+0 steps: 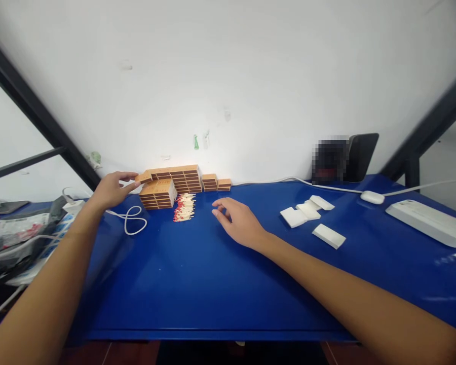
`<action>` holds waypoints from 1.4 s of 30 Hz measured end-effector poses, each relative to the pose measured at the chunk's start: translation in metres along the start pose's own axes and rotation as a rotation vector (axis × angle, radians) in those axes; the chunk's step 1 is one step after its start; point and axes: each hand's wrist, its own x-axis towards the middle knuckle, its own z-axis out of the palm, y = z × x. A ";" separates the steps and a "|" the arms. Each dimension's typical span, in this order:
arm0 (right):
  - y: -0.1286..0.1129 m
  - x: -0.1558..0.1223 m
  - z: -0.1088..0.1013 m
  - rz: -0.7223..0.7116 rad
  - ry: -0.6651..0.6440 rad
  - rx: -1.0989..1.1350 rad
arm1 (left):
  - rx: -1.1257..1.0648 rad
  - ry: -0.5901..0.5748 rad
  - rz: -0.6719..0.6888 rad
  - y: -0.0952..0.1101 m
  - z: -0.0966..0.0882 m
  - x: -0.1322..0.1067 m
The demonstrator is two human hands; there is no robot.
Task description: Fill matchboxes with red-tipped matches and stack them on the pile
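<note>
Matchbox (143,177) of orange-brown colour is left of centre in the frame, at the top left end of a stack of matchboxes (184,178) that stands against the white wall; the left hand (112,190) has it, the grip pinching the box between thumb and fingertips. In front of this stack a separate block of matchboxes (158,194) lies on the blue worktop (197,289), and just to the right of the block is a pile of matches (184,207) with red heads. Two lower stacks (216,182) continue the row to the right. The right hand (239,220) is near the centre of the frame, right of the matches and apart from them; its grip is loosely spread and holds nothing, and I cannot tell if it touches the worktop. A white cable loop (133,221) lies below the left hand. In the right part of the frame lie some white trays (307,209), and further right a flat white device (429,222)
</note>
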 end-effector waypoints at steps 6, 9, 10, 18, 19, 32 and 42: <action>0.001 0.001 0.000 0.020 -0.023 0.000 | -0.074 -0.009 -0.043 0.004 0.009 -0.002; 0.001 0.002 0.000 0.013 -0.028 -0.004 | 0.015 0.043 -0.080 0.009 0.015 -0.008; 0.002 0.002 0.000 0.011 -0.030 -0.005 | 0.046 0.054 -0.083 0.011 0.016 -0.009; 0.002 0.002 0.001 0.012 -0.032 -0.009 | 0.133 0.008 -0.119 0.021 0.021 -0.011; 0.002 0.002 0.000 0.011 -0.032 -0.012 | 0.166 0.009 -0.129 0.023 0.021 -0.011; -0.001 0.013 -0.026 -0.047 -0.093 -0.417 | 0.122 0.182 0.521 0.100 0.079 -0.067; 0.007 0.015 -0.157 0.662 -0.377 -0.862 | 0.020 0.052 0.766 0.104 0.107 -0.092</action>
